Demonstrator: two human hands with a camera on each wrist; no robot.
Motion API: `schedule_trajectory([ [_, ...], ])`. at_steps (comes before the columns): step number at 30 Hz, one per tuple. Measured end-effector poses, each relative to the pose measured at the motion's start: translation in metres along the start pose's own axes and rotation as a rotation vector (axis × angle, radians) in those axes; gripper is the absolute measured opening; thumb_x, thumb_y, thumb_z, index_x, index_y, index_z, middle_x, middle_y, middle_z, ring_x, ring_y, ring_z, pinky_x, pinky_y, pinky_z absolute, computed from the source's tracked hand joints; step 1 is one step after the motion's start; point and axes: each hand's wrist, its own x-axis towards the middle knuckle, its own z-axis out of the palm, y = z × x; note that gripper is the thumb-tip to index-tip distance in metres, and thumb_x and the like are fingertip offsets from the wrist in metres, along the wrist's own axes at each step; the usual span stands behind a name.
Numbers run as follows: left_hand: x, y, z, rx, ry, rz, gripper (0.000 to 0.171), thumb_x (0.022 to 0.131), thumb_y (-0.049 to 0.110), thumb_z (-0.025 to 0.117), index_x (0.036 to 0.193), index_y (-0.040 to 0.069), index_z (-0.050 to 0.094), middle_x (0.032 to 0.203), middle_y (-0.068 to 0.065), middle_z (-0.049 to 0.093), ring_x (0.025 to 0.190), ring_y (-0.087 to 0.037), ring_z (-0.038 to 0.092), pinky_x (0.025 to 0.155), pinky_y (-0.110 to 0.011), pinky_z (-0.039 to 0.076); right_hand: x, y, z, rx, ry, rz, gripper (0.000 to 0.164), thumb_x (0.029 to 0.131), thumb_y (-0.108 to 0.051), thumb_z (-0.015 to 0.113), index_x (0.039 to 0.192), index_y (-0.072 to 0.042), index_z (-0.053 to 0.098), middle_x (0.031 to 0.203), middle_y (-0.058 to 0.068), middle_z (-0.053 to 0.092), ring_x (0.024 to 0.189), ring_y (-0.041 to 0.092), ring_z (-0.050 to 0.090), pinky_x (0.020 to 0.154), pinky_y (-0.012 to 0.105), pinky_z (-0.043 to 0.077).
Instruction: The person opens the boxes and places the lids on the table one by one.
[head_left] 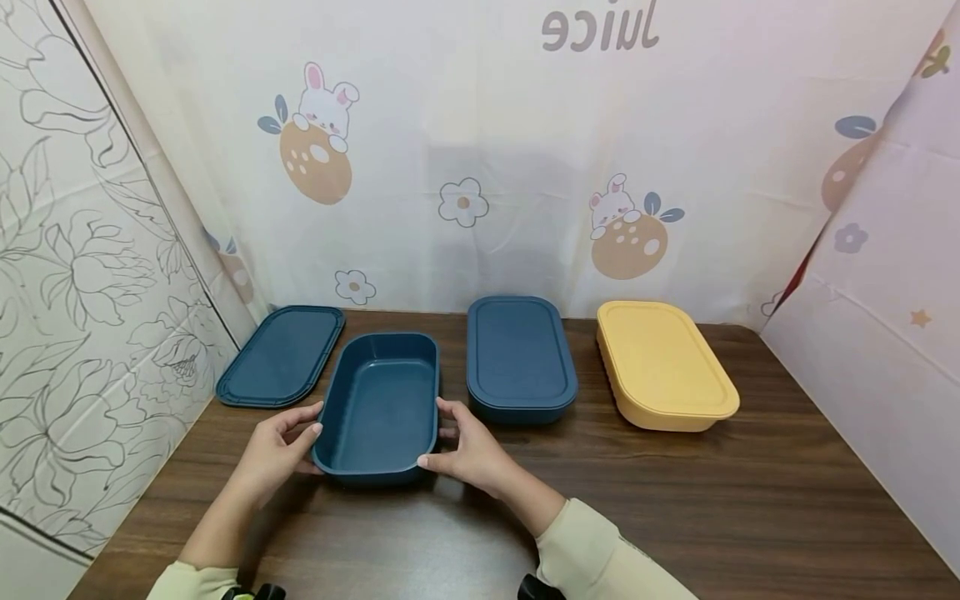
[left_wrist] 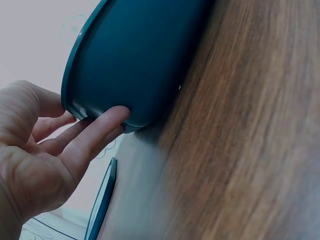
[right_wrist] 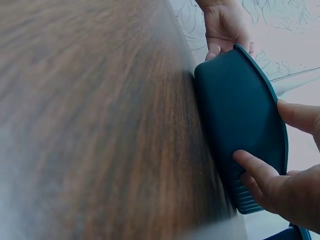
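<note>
An uncovered dark teal food container [head_left: 378, 417] stands on the table, its inside bare. My left hand [head_left: 273, 450] holds its near left corner, with the thumb at the rim and fingers against the outer wall. At the near right corner, my right hand [head_left: 472, 450] grips it the same way. In the right wrist view the container's ribbed side wall [right_wrist: 245, 192] shows beside the right fingers. The left wrist view shows the left hand [left_wrist: 45, 155] against the smooth end wall. A matching teal lid [head_left: 282, 357] lies flat to the left of the container.
Right of the container sits a lidded blue container [head_left: 519, 354], and further right a lidded yellow one [head_left: 666, 362]. All stand on a dark wooden table [head_left: 645, 508]. A printed curtain [head_left: 480, 108] hangs along the back edge, with patterned panels at both sides.
</note>
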Motion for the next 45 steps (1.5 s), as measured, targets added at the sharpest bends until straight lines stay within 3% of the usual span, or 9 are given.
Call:
schedule_trajectory([
  [10,0.004,-0.002,-0.004,-0.003,-0.001,-0.019,0.049,0.101,0.005,0.051,0.144,-0.011,0.036,0.140,-0.034,0.041,0.089,-0.015,0.065,0.063,-0.043,0.059,0.004,-0.001,0.001,-0.024,0.002,0.006,0.085,0.082,-0.015,0.080,0.151,-0.008,0.031,0.152,0.013,0.035,0.129,0.034,0.046,0.092,0.047,0.050],
  [20,0.007,-0.002,-0.008,-0.005,-0.002,-0.013,0.048,0.101,0.005,0.050,0.144,-0.011,0.036,0.139,-0.034,0.042,0.087,-0.015,0.065,0.063,-0.043,0.059,0.012,0.000,0.004,-0.035,0.003,0.003,0.085,0.083,-0.015,0.080,0.151,-0.008,0.031,0.150,0.013,0.037,0.128,0.033,0.047,0.090,0.044,0.051],
  [28,0.011,-0.002,-0.012,-0.001,-0.011,-0.019,0.049,0.102,0.007,0.051,0.145,-0.009,0.035,0.142,-0.033,0.039,0.097,-0.012,0.062,0.065,-0.045,0.059,0.017,-0.002,0.005,-0.025,-0.003,0.000,0.086,0.083,-0.016,0.079,0.152,-0.007,0.029,0.149,0.013,0.037,0.127,0.033,0.047,0.091,0.044,0.051],
  [45,0.021,-0.001,-0.019,0.019,-0.008,-0.035,0.049,0.102,0.008,0.050,0.146,-0.008,0.035,0.145,-0.032,0.037,0.095,-0.011,0.063,0.067,-0.044,0.059,0.028,-0.003,0.007,-0.029,0.002,0.015,0.086,0.083,-0.018,0.079,0.153,-0.011,0.029,0.150,0.011,0.037,0.128,0.032,0.046,0.093,0.045,0.049],
])
